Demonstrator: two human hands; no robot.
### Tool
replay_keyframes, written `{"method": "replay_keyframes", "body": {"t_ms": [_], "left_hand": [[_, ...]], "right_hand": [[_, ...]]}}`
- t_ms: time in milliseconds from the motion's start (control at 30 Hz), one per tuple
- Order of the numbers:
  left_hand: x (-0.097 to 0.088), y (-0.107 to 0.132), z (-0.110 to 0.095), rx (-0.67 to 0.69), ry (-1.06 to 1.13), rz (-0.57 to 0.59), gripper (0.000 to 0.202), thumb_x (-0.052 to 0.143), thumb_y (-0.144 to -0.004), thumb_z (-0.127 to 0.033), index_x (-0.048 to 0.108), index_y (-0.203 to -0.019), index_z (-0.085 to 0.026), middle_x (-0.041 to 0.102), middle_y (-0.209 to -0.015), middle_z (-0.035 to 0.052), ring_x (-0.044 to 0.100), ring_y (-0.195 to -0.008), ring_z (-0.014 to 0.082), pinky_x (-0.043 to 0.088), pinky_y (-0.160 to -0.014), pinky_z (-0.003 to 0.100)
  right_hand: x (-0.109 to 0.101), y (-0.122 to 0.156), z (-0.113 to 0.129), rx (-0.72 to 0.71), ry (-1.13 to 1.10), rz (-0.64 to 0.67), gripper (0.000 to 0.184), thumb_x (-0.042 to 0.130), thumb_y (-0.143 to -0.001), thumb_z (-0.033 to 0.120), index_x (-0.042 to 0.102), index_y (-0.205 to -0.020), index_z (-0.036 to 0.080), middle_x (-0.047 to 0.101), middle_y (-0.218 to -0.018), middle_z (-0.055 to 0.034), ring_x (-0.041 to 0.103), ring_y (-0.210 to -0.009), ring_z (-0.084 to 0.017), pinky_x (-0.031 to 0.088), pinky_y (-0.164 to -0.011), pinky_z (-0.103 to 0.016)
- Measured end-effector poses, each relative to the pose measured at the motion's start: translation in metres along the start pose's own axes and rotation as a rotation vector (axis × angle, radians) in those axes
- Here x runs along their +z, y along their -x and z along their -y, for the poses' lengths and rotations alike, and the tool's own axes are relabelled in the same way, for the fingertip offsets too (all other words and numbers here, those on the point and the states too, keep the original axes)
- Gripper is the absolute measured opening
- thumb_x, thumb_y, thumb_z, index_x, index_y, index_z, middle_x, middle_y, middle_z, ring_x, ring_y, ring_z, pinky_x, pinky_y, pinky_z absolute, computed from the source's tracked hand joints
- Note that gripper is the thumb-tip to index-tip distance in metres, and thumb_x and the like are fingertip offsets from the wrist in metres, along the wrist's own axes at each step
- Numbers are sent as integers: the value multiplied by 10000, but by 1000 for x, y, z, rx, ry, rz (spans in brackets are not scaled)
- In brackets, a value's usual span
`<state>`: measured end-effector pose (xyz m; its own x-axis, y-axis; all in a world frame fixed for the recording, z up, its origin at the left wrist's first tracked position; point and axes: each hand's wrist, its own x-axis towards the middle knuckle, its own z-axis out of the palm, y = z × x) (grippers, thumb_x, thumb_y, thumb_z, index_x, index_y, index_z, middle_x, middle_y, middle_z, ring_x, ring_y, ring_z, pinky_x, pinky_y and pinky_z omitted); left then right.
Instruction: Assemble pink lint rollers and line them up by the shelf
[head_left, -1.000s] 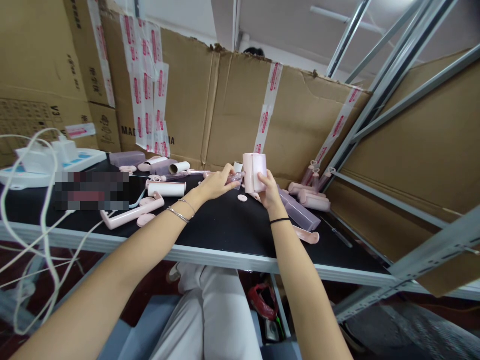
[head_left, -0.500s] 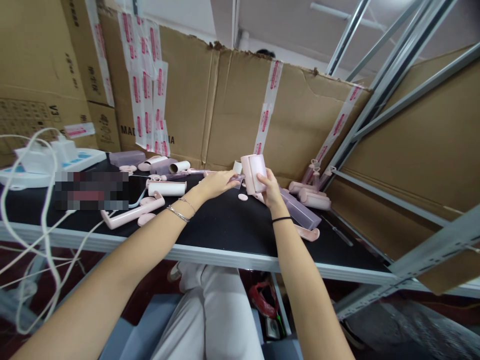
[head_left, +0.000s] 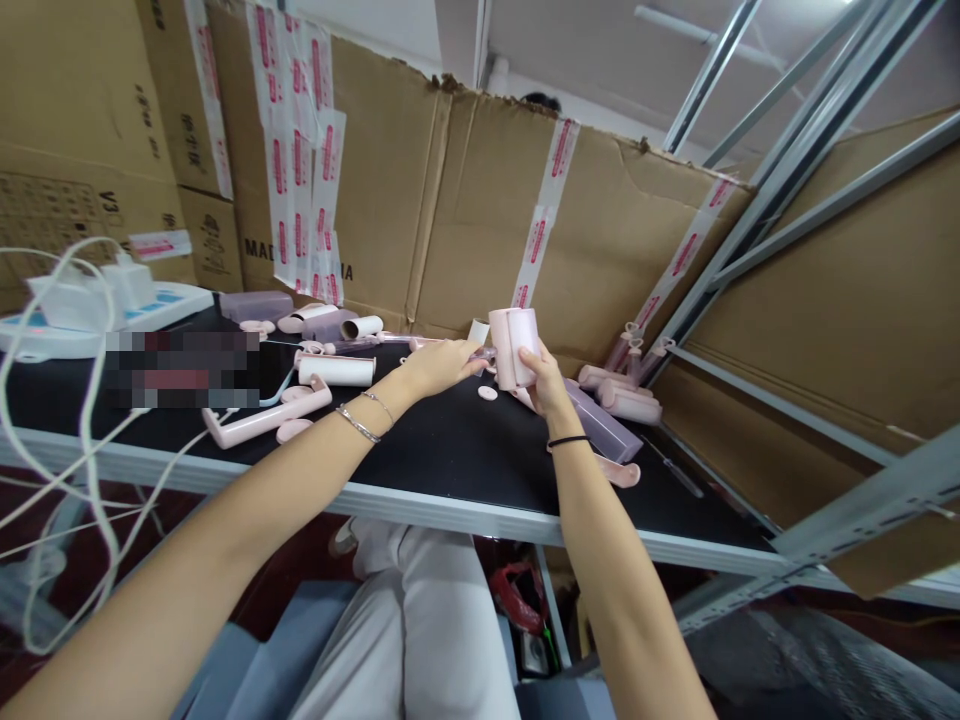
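Observation:
My right hand [head_left: 546, 378] is wrapped round a pale pink cylinder [head_left: 511, 348] that looks like the head of a lint roller, held above the black tabletop [head_left: 450, 450]. Pinched in my left hand [head_left: 444, 366] is a translucent purplish handle [head_left: 486, 354], its tip against the cylinder's left side. My fingers partly cover the handle, and whether the two parts are joined I cannot tell. Beneath them lies a small pink disc [head_left: 487, 393]. To the right of my right hand rests a translucent purple cover [head_left: 604, 422], with a pink curved piece [head_left: 621, 473] in front of it.
Left on the table are a white roll [head_left: 336, 371], a pink L-shaped frame [head_left: 270, 418] and several covers. A white power strip [head_left: 176, 302] trails cables over the edge. Pink rollers [head_left: 631, 404] and a screwdriver [head_left: 682, 472] lie right. Cardboard [head_left: 472, 200] walls the back.
The view has shifted slightly. Both hands keep their grips on the handle and the cylinder, which stay close together in nearly the same pose.

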<state>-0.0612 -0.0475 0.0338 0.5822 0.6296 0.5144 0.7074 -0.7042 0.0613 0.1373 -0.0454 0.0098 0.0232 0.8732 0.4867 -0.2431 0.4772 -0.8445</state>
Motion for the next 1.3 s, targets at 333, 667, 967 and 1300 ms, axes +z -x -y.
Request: {"method": "replay_keyframes", "body": {"t_ms": [333, 667, 967, 1300], "left_hand": [[2, 2, -1, -5, 3, 18, 389, 333, -913, -451, 543, -1050, -153, 664, -1016, 132, 631, -962, 254, 446, -808, 330], [-7, 3, -9, -32, 34, 41, 388, 331, -911, -447, 547, -1034, -149, 670, -987, 134, 635, -932, 272, 441, -775, 342], [0, 1, -3, -5, 221, 33, 380, 363, -894, -450, 595, -944, -154, 676, -917, 115, 636, -851, 230, 430, -784, 322], [6, -3, 2, 78, 289, 94, 404, 338, -887, -444, 604, -816, -148, 630, -720, 45, 560, -639, 152, 395, -641, 264]], "right_hand": [[-5, -1, 2, -61, 128, 38, 450, 717, -638, 357, 610, -1054, 222, 665, -1017, -6, 594, -990, -196, 515, -808, -300], [-4, 2, 9, -178, 213, 15, 457, 715, -647, 359, 606, -1075, 239, 628, -1105, -2, 534, -1093, -212, 431, -956, -346], [-6, 4, 15, -218, 305, 61, 505, 715, -652, 362, 593, -1132, 259, 607, -1169, 10, 486, -1159, -232, 363, -1018, -372], [-15, -1, 8, -137, 300, 118, 565, 693, -629, 419, 572, -1146, 225, 593, -1223, -24, 503, -1162, -263, 392, -991, -380]]}}
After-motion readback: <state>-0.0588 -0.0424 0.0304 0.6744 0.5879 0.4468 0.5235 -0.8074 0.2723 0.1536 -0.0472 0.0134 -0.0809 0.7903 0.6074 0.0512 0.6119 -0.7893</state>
